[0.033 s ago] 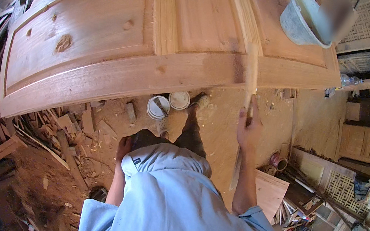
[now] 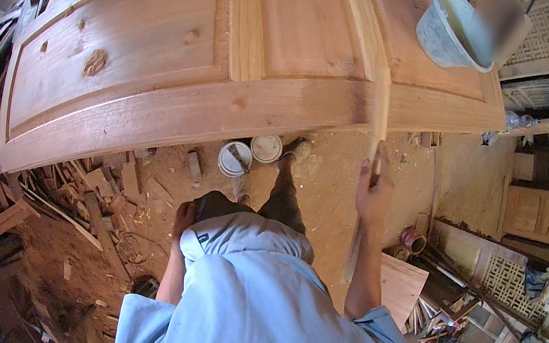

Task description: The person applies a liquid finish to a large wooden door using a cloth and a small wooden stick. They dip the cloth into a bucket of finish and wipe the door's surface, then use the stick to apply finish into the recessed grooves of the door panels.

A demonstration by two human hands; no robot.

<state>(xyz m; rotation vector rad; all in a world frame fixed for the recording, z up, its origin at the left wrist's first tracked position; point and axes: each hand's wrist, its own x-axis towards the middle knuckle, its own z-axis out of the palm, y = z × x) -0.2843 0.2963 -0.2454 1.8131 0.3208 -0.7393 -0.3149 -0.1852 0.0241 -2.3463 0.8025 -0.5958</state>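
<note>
A long, narrow wooden strip (image 2: pixel 381 109) is in my right hand (image 2: pixel 375 197), its far end over the edge of a large panelled wooden door (image 2: pixel 152 118). The fingers and thumb close round the strip just off the near edge of the door. The door lies across the upper part of the view, with a dark stain on its near rail beside the strip. My left hand (image 2: pixel 186 213) hangs low against my dark trousers at the thigh; its fingers are mostly hidden.
A grey bucket (image 2: pixel 450 34) stands on the door at the upper right. Two white-lidded tubs (image 2: pixel 234 159) sit on the floor under the near edge. Wood scraps (image 2: pixel 101 186) pile up at left. A plywood piece (image 2: pixel 400 287) and a latticed panel (image 2: pixel 513 284) are at right.
My right hand and the wooden strip have shifted slightly to the right and a little nearer to me. My left hand has stayed in place.
</note>
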